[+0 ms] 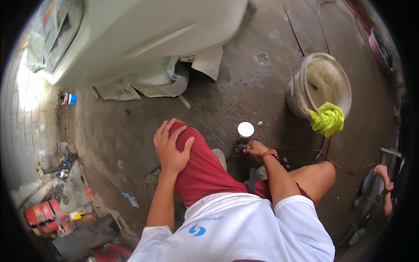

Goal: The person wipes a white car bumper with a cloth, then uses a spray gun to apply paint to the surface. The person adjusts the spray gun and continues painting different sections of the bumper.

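My left hand [171,147] rests on my left knee, its fingers spread over the red shorts [205,170] and holding nothing. Low over the floor between my legs, my right hand [256,149] is closed on a spray gun [242,147], of which only a small dark metallic part shows. Above it stands the gun's cup [245,129], round and white on top. A pale panel [166,26], apparently a vehicle body, lies ahead on the left, with masking paper [152,85] hanging under its lower edge.
To the right stands a dirty white bucket [297,94] with a yellow-green cloth [327,119] over its rim. Thin hoses [345,168] cross the concrete floor. Clutter with a red machine [43,216] lies at the left. Another person's limb [386,187] shows at the right edge.
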The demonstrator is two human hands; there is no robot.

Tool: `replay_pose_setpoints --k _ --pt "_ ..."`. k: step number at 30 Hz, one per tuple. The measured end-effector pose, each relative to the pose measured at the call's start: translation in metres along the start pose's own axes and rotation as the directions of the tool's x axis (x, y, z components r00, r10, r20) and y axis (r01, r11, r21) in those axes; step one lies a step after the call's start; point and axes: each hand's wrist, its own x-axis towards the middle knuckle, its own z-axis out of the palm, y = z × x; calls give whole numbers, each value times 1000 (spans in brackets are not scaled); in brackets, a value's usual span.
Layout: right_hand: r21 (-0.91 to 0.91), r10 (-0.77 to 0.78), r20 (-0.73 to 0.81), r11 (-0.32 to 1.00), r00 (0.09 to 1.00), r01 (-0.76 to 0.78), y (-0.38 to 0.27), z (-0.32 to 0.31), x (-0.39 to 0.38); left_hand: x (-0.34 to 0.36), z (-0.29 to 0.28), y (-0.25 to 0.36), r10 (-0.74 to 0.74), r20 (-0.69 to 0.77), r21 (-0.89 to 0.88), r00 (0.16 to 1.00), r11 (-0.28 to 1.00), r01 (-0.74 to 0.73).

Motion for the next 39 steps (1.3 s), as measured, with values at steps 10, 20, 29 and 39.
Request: replay_pose_setpoints --k 10,20,29,39 --pt "-38 -337 -327 938 883 344 -160 -111 -115 10 0 -3 43 -59 -64 997 997 -47" --pt "336 -642 -289 627 710 703 -248 -106 -173 -30 59 67 83 526 -699 846 610 375" --pt "365 -696 -261 571 669 735 -246 -96 -168 -54 108 89 -9 612 -785 790 108 610" --pt "281 -758 -455 377 468 883 -297 -115 -216 -16 97 101 -5 328 -944 945 39 328"
